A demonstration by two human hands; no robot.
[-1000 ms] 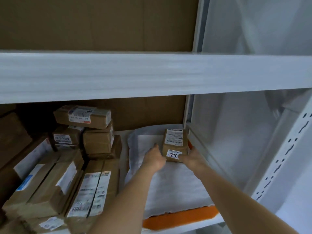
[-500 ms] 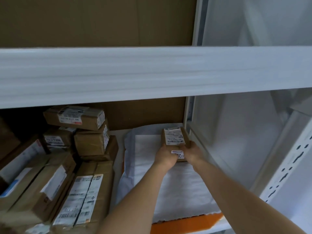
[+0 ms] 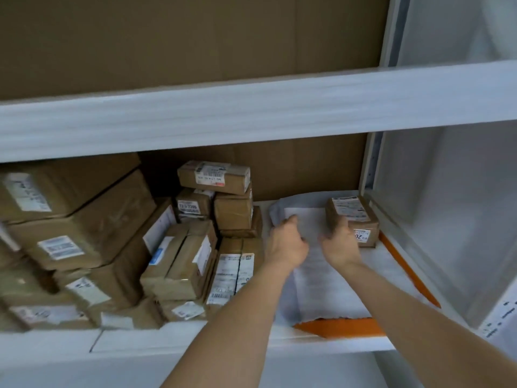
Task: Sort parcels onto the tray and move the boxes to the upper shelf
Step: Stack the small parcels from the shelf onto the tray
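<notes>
Parcels filled the left part of the lower shelf, and one small box (image 3: 353, 219) sat alone at the back right corner of the orange tray (image 3: 407, 268), on the white padding (image 3: 330, 287) that lined it. Its long axis ran from the front of the shelf toward the back, tilted a little rightward at the near end, with a numbered sticker on the near face. The right hand (image 3: 340, 245) was much the nearer of the two: its fingertips touched the box's left front edge, fingers loosely bent but not wrapped round it, so it held nothing. The left hand (image 3: 285, 242) hung over the padding well to the left of the box, fingers loosely curled and empty. The stack of parcels (image 3: 181, 256) lay just left of that hand. Any further nudge of the box would probably fall to the right hand, while the left looked better placed to reach toward the stack. The upper shelf (image 3: 251, 113) showed only its front edge.
</notes>
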